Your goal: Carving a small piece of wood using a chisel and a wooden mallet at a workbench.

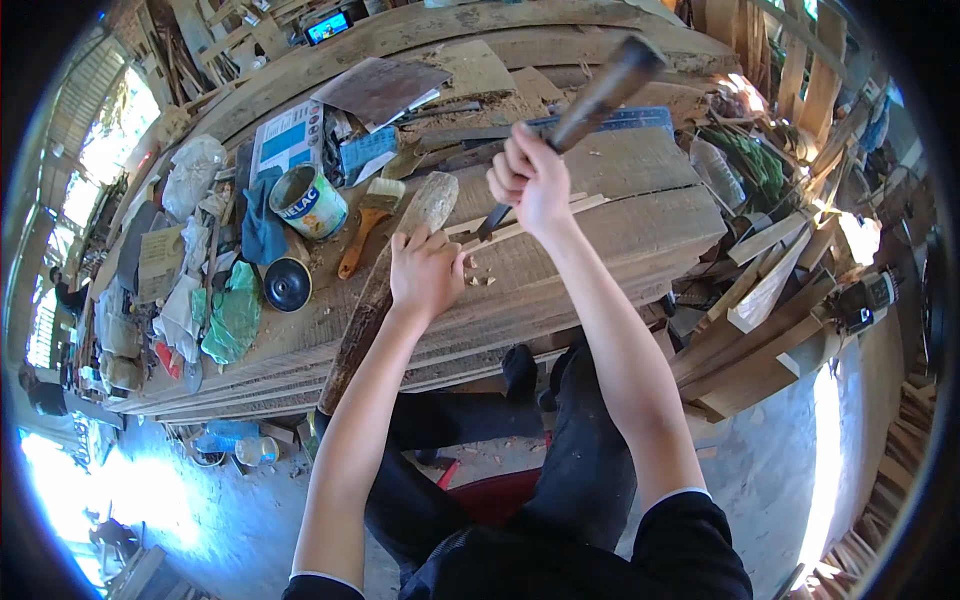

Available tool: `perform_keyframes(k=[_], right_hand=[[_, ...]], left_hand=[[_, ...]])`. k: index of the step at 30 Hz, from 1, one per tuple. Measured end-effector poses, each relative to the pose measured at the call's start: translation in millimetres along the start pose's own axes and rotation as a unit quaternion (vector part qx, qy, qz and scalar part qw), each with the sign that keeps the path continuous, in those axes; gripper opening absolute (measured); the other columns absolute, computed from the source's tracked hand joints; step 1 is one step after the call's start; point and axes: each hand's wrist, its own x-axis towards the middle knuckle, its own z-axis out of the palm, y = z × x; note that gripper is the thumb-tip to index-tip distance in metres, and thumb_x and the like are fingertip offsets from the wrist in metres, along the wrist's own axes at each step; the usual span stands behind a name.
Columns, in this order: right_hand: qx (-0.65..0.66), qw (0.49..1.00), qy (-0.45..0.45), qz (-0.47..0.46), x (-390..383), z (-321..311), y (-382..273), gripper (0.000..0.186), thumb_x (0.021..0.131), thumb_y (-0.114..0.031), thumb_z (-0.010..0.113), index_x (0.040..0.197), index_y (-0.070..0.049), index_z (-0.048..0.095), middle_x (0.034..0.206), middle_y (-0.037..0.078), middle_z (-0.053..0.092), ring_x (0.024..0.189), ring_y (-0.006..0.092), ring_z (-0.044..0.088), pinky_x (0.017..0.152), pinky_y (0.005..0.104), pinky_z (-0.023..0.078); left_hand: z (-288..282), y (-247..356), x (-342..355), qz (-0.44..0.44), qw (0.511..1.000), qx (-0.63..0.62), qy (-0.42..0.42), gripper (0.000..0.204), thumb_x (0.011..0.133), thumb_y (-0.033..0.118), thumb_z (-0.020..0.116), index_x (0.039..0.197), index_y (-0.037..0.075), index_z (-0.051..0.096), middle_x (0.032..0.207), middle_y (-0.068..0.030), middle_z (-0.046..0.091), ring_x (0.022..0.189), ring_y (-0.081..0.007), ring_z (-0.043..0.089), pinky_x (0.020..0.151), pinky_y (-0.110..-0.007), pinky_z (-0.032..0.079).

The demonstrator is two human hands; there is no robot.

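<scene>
My right hand (530, 180) is closed around a chisel with a long dark handle (600, 100), tilted over pale wooden strips (570, 205). The dark blade reaches down to the strips, where small shavings (483, 275) lie. My left hand (425, 270) rests with bent fingers over a long, bark-covered log (355, 340) beside the strips' left end; what those fingers grip is partly hidden. Just left of the log are a paintbrush (365, 225) and an open printed tin (305, 200).
The thick plank workbench (630, 245) carries a blue cloth (260, 210), plastic bags (230, 310) and flat sheets (380, 90). A phone (328, 28) stands at the back. Timber offcuts (760, 350) crowd the right side. Another person (68, 290) is at the far left.
</scene>
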Motion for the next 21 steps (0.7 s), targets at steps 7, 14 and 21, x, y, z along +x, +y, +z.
perform_keyframes(k=[7,14,21], right_hand=[[-0.110,0.994,0.008,-0.019,-1,14,18,0.053,0.093,-0.028,0.054,0.052,-0.014,0.024,0.043,-0.003,0.025,0.038,0.0084,0.020,0.039,0.0273,0.012],[-0.102,0.994,-0.025,0.005,-5,18,23,0.049,0.091,-0.029,0.060,0.053,-0.012,0.035,0.046,-0.004,0.032,0.041,0.0071,0.027,0.042,0.0268,0.019],[-0.192,0.981,-0.001,-0.012,-8,22,22,0.048,0.091,-0.029,0.059,0.054,-0.011,0.037,0.049,-0.004,0.033,0.044,0.0063,0.028,0.044,0.0264,0.019]], left_hand=[[0,0,1,-0.001,1.000,0.001,0.006,0.011,0.077,0.023,0.066,0.072,0.013,0.068,0.077,0.0007,0.061,0.087,-0.0178,0.054,0.077,-0.038,0.035],[0,0,0,0.000,1.000,-0.001,0.009,0.011,0.077,0.023,0.066,0.073,0.013,0.068,0.078,0.0008,0.061,0.088,-0.0178,0.054,0.078,-0.038,0.035],[1,-1,1,0.002,1.000,0.002,0.006,0.011,0.076,0.023,0.066,0.074,0.013,0.068,0.079,0.0011,0.062,0.088,-0.0177,0.054,0.078,-0.038,0.035]])
